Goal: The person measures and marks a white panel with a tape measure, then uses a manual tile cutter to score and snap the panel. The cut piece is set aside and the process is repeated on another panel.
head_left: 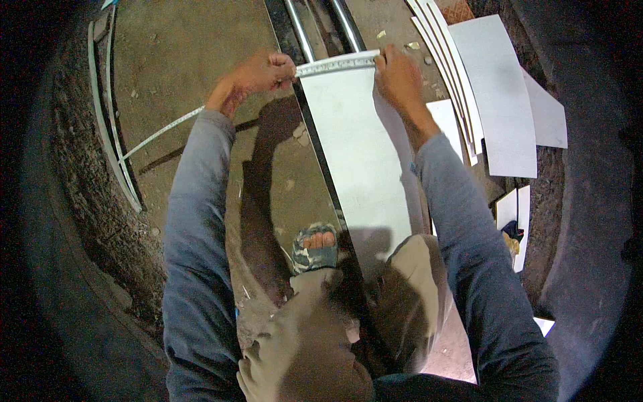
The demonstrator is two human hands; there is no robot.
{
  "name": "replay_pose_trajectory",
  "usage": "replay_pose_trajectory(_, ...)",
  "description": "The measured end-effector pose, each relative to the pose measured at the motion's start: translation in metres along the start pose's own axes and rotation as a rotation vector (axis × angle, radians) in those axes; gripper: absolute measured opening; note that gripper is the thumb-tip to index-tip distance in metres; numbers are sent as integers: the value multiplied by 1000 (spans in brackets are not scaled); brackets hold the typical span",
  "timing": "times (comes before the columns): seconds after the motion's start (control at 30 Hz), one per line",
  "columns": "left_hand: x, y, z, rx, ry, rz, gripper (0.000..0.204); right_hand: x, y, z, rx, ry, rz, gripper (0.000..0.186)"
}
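Crouching: the person is squatting over the work, knees at the lower edge, one sandalled foot [315, 246] planting on the concrete floor [181, 60] just beside the long white sheet [365, 154], probably to steady it.
Sheet: the pale strip is running away from the knees toward two metal bars [321, 30]; its near end is disappearing under the legs.
Left hand: the left hand [258, 72] is curling shut, pinching the measuring tape [338, 62] at the sheet's left edge; the loose tail of tape is trailing off to the left across the floor.
Right hand: the right hand [396, 75] is pressing fingertips down on the tape at the sheet's right edge, seemingly keeping it taut across the width.
Offcuts: white cut panels [499, 94] and thin strips [445, 60] are lying to the right, near the sheet.
Unclear: tape markings are too small to make out; the picture's rim is falling into darkness, cutting off what the bars belong to.
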State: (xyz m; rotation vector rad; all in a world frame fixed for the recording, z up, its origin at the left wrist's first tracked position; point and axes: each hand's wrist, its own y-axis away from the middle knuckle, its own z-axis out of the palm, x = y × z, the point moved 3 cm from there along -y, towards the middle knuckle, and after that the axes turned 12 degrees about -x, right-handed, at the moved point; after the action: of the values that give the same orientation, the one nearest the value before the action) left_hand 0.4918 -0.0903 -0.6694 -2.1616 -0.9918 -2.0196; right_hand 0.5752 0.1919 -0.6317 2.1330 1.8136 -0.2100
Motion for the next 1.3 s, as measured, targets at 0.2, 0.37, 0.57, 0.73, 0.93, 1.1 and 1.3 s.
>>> replay_pose_trajectory(0.2,-2,0,-3,-23,-14,-51,24,2,-2,2,72,-43,-49,30)
replay_pose_trajectory(0.37,7,3,0,4,-36,-18,23,-4,-1,-4,-11,-48,9,30)
replay_pose_trajectory(0.57,8,5,0,23,-46,-71,21,-4,4,-5,-78,-104,70,29)
replay_pose_trajectory(0.73,16,9,0,19,-45,-110,20,-4,-7,-18,-56,-101,6,44)
replay_pose_trajectory(0.93,55,64,46,78,-84,63,20,55,126,-48,-159,-271,154,43)
replay_pose_trajectory(1.1,84,119,154,50,-134,16,22,89,256,0,-579,-439,273,44)
replay_pose_trajectory(1.3,111,159,227,131,-160,-125,22,88,255,43,-190,-644,59,36)
